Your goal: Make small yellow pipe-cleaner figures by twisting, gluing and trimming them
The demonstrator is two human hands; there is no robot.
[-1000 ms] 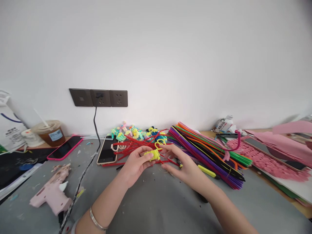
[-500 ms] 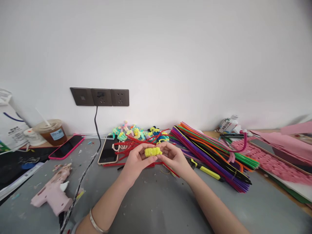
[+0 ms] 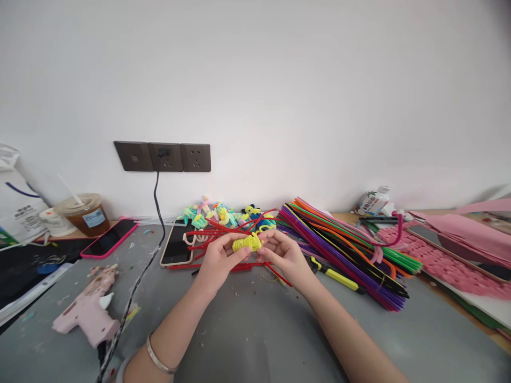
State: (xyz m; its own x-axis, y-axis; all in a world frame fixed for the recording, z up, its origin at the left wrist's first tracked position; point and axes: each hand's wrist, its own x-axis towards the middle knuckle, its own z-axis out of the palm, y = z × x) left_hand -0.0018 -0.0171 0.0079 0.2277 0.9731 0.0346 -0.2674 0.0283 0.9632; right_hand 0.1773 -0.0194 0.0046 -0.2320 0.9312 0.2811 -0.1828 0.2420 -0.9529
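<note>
A coil of yellow pipe cleaner [image 3: 244, 244], wound in tight rings with a loop sticking up at its right end, is held above the grey table. My left hand [image 3: 219, 259] is closed around its left side, thumb across the front. At the coil's right end, my right hand [image 3: 288, 258] has its fingers curled, with thumb and fingertips on the yellow strand; part of the grip is hidden. Red pipe cleaners [image 3: 202, 236] lie spread behind and beneath both hands.
A large bundle of coloured pipe cleaners [image 3: 347, 250] and a yellow utility knife [image 3: 339, 279] lie right. Small fuzzy figures [image 3: 221, 215] sit by the wall. Leftward are a phone [image 3: 178, 244], a pink glue gun [image 3: 85, 314], its black cord [image 3: 138, 282] and a drink cup [image 3: 85, 215].
The coil has tilted and shifted slightly left in my hands. A yellow loop now stands up at its right end. My right fingers have opened slightly away from the coil's body.
</note>
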